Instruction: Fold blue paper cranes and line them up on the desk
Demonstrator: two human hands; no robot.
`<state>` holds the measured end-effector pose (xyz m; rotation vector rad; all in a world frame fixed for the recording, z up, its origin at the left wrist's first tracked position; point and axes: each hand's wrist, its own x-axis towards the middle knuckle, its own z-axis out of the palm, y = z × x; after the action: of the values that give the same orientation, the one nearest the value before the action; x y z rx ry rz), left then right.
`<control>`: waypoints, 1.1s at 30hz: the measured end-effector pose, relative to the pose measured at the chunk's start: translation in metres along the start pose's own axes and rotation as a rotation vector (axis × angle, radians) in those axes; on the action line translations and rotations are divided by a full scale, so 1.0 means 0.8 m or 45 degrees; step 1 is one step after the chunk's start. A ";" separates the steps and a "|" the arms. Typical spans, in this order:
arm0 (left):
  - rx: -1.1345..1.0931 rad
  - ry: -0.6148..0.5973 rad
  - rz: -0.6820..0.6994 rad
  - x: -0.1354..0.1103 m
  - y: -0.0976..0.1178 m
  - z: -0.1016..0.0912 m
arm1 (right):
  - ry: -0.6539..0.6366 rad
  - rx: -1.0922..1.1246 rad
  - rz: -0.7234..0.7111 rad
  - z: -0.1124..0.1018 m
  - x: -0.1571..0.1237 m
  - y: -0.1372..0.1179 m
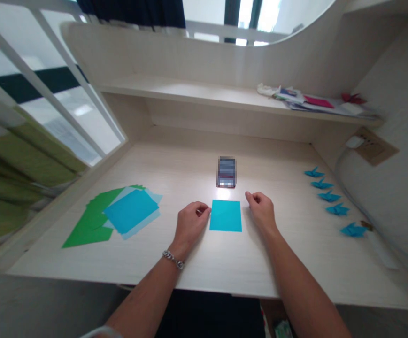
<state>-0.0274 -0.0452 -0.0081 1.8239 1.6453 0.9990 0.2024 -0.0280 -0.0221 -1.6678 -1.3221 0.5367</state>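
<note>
A square sheet of blue paper (225,215) lies flat on the pale wooden desk (204,263), straight in front of me. My left hand (190,222) rests on the desk at the sheet's left edge, fingers curled, thumb and forefinger pinched close to the upper left corner. A chain bracelet sits on that wrist. My right hand (262,210) rests just right of the sheet's upper right corner, fingers curled in, with nothing visible in them.
A fanned pile of blue paper (132,211) and green paper (91,220) lies at the left. Several folded blue paper cranes (330,196) line the right side. A phone (227,172) stands behind the sheet. The shelf (196,91) above holds papers (312,102). A cable (351,192) runs along the right wall.
</note>
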 end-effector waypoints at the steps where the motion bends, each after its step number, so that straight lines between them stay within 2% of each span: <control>1: 0.000 -0.003 0.000 0.000 -0.001 0.001 | 0.000 0.008 0.001 0.000 0.001 0.001; 7: 0.049 -0.090 -0.005 0.008 -0.006 0.002 | -0.039 0.042 0.022 0.002 0.003 0.004; 13: 0.284 -0.292 0.101 0.032 0.001 0.002 | -0.072 0.063 0.035 0.003 0.002 0.003; 19: 0.475 -0.454 0.111 0.053 0.009 0.009 | -0.094 0.051 0.034 0.003 0.003 0.002; 25: 0.509 -0.492 0.096 0.059 0.011 0.016 | -0.103 0.055 0.035 0.002 0.002 -0.001; 33: 0.317 -0.445 0.076 0.057 0.000 0.026 | -0.115 0.025 0.019 0.001 0.001 -0.002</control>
<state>-0.0108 0.0018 -0.0120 2.0794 1.5566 0.4749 0.2011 -0.0269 -0.0213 -1.6548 -1.3657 0.6380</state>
